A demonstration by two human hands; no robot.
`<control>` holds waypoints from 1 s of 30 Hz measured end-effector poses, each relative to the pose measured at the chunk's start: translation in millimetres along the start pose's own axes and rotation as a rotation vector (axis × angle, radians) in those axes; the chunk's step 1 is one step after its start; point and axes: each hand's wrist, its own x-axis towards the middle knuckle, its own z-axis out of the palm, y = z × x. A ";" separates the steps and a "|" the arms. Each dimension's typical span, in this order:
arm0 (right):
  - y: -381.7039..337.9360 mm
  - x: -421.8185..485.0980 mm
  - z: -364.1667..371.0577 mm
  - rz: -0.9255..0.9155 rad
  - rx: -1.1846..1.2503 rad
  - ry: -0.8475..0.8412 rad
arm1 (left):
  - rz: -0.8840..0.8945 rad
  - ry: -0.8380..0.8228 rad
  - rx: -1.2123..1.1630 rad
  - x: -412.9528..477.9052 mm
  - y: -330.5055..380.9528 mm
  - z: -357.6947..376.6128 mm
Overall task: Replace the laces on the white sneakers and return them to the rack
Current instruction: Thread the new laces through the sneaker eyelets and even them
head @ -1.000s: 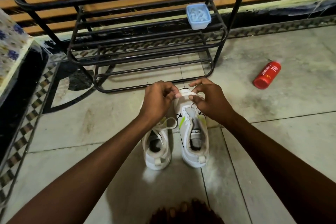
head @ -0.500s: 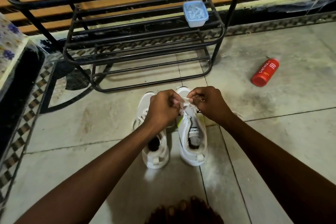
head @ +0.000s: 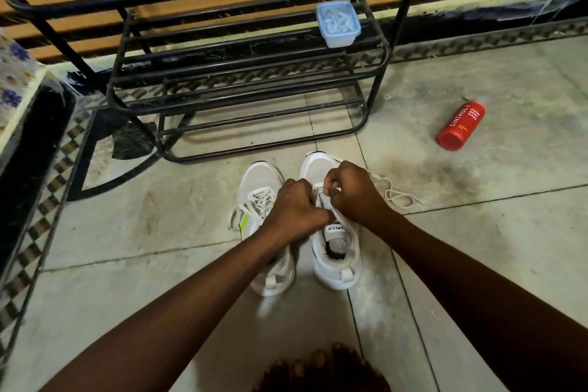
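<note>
My right grip (head: 353, 194) is curled tight, thumb and fingertips pinching the white lace (head: 399, 198) just where it leaves an eyelet of the right sneaker (head: 334, 270). My left grip (head: 296, 210) is curled too, knuckles up, clamped on that same sneaker's upper at the eyelet row. Its fingertips are hidden, so I cannot tell whether it also pinches lace.

A second ago both grips were working out at the far toe end. They have since come nearer along the tongue, to about the middle of the lacing. A loose tail of lace now trails on the floor (head: 127, 232) to the right of the shoe. I judge the far eyelets are threaded and the near ones are still to do.

The left sneaker (head: 261, 178) stands touching on the left, its front already criss-crossed with lace. Both sit on the floor just near of the black rack (head: 248, 73), not yet returned to it. A blue tub (head: 338, 24) rests on a rack shelf, and a red bottle (head: 461, 124) lies well apart to the far right.
</note>
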 end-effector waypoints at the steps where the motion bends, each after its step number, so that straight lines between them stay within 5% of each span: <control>1: 0.2 0.1 3.1 0.008 -0.020 -0.002 | -0.013 -0.003 -0.012 0.2 1.1 -1.8; 14: -7.7 8.4 30.1 0.373 0.074 0.141 | -0.087 -0.116 -0.208 5.0 0.7 -3.3; 20: -5.5 8.9 31.5 0.334 -0.050 0.002 | -0.188 -0.118 -0.303 13.6 -5.7 4.3; 30: -18.7 2.2 16.8 0.285 0.024 0.039 | -0.260 -0.169 -0.314 14.5 -2.8 5.9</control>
